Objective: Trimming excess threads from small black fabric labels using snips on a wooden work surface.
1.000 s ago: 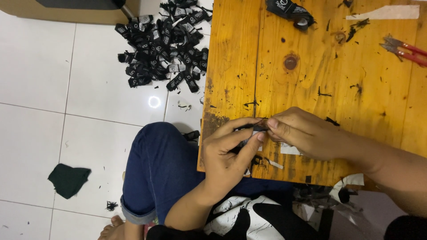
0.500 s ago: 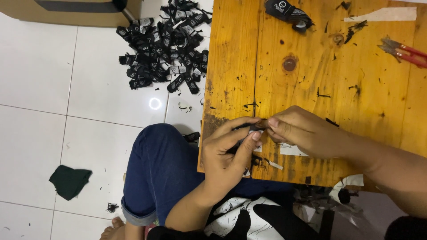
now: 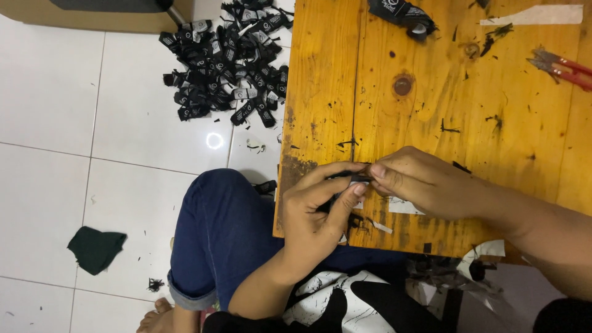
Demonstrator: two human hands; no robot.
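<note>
both hands, left hand (image 3: 317,209) and right hand (image 3: 425,185), pinch what looks like a small black label (image 3: 353,179) over the wooden table (image 3: 468,111), fingertips meeting.

A small black fabric label (image 3: 353,180) is pinched at both ends between the fingers of two hands. It lies flat and low over the wooden table (image 3: 481,111), near its front edge.

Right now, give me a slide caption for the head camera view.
Both hands, left and right, pinch a small black label over a wooden table, a label pile on the floor.
</note>
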